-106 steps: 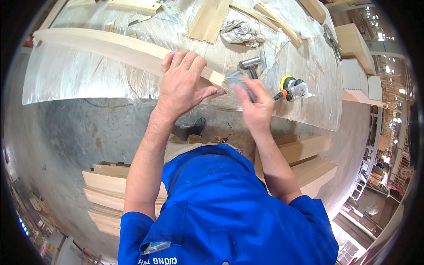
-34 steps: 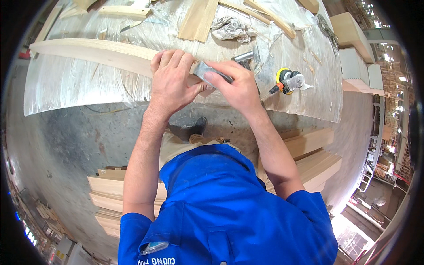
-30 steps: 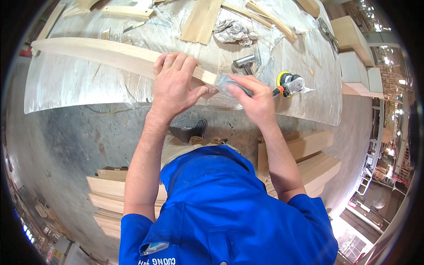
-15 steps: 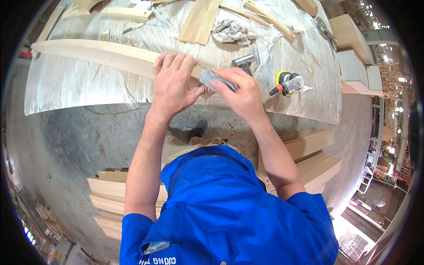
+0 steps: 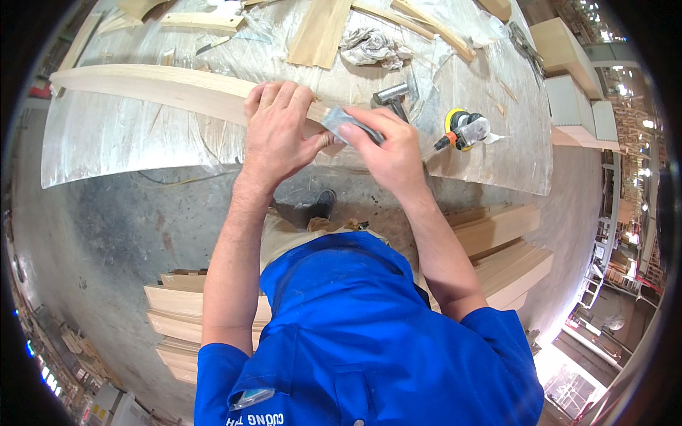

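A long pale wooden board (image 5: 167, 89) runs from the far left to my hands, lying along the near side of the work table. My left hand (image 5: 277, 138) is wrapped over the board near its right end, fingers on top and thumb at the near side. Pinched in my right hand (image 5: 394, 153) is a folded grey piece of sandpaper (image 5: 337, 122), pressed against the board's right end close to my left thumb. My fingers partly hide that end.
The table (image 5: 99, 142) has a plastic cover. To the right lie a metal air tool (image 5: 391, 94) and a round sander (image 5: 465, 129). Crumpled plastic (image 5: 373, 50) and wood strips (image 5: 320, 35) lie behind. Stacked boards (image 5: 497, 231) stand beside me, and boxes (image 5: 568, 57) at far right.
My right hand and the sandpaper have shifted very slightly at the board's end. My left hand keeps its hold, and the whole view has moved a little.
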`<state>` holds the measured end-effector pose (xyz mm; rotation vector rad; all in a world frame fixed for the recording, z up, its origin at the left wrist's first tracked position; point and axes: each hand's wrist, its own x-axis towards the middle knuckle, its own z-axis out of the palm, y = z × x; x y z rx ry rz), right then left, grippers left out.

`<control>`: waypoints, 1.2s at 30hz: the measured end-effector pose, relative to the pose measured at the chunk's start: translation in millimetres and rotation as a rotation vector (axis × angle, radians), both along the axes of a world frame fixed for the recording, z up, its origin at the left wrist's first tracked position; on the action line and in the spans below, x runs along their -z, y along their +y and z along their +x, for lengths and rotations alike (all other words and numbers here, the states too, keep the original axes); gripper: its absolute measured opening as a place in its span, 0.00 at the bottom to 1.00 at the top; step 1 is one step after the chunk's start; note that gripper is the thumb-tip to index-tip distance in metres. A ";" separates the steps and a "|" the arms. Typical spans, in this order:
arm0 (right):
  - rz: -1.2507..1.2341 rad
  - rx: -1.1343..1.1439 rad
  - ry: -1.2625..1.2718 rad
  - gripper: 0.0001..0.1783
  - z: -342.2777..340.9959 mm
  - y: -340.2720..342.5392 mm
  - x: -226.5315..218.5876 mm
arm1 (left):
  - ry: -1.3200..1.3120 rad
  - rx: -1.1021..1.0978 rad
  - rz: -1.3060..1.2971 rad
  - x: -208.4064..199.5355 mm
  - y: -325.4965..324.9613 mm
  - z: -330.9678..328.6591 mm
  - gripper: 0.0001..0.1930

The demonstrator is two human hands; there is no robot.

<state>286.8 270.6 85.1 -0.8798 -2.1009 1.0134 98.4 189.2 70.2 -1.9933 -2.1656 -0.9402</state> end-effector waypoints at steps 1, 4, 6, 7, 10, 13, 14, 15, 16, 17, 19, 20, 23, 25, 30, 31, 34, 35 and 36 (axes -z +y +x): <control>-0.029 0.011 -0.022 0.16 11.7 -0.3 -2.1 | -0.012 -0.004 -0.001 0.4 0.0 -0.3 0.32; -0.265 0.125 0.061 0.16 37.6 2.5 1.7 | -0.025 -0.009 0.013 0.9 -0.2 0.3 0.32; -0.371 0.185 0.111 0.17 39.2 2.3 -4.8 | -0.025 -0.007 0.021 0.0 -0.6 0.9 0.33; -0.343 0.150 0.087 0.17 36.5 2.8 -1.3 | -0.024 -0.005 0.021 -1.6 -0.7 1.5 0.33; -0.256 0.062 0.026 0.17 14.2 9.8 9.8 | -0.021 0.002 0.014 -1.4 -1.3 2.5 0.34; -0.216 0.020 -0.011 0.16 -6.7 11.4 5.8 | 0.003 0.000 0.017 1.0 -1.9 0.9 0.34; -0.230 0.021 -0.015 0.16 -9.2 10.1 5.4 | 0.014 0.000 0.021 1.7 -2.2 1.2 0.34; -0.237 0.018 -0.017 0.15 -13.0 11.4 4.0 | 0.009 -0.001 0.006 1.3 -2.3 0.7 0.35; -0.250 0.029 -0.006 0.15 -8.5 9.0 5.8 | 0.003 -0.010 -0.007 2.0 -3.6 0.7 0.35; -0.263 0.040 0.004 0.15 3.4 2.7 10.1 | -0.005 -0.020 -0.019 1.8 -3.6 -0.3 0.35; -0.212 0.035 -0.014 0.15 5.7 -1.1 4.4 | -0.007 -0.011 0.006 1.4 -4.1 1.1 0.35; -0.141 0.017 -0.041 0.16 1.0 2.9 -1.0 | -0.008 -0.006 0.019 1.2 -4.3 0.9 0.36; -0.082 0.001 -0.071 0.16 -12.1 14.7 -0.4 | 0.026 -0.001 0.016 -0.6 0.3 2.0 0.35; -0.109 -0.004 -0.064 0.16 -14.3 16.8 1.6 | 0.014 -0.002 0.007 0.1 1.0 0.7 0.35; -0.185 0.063 -0.001 0.16 55.3 3.6 9.3 | 0.008 -0.012 -0.012 1.4 0.1 1.5 0.35; -0.265 0.133 0.041 0.16 64.0 4.2 5.8 | 0.015 -0.011 -0.015 1.4 1.5 0.8 0.35; -0.418 0.307 0.113 0.16 83.8 7.5 -5.5 | 0.050 -0.004 -0.006 3.4 4.5 -1.5 0.37; -0.412 0.330 0.099 0.16 88.3 10.3 -6.0 | 0.065 -0.001 -0.001 3.9 4.4 -1.5 0.37; -0.397 0.347 0.111 0.16 93.4 13.7 -5.1 | 0.056 0.004 -0.016 2.6 5.1 -1.7 0.38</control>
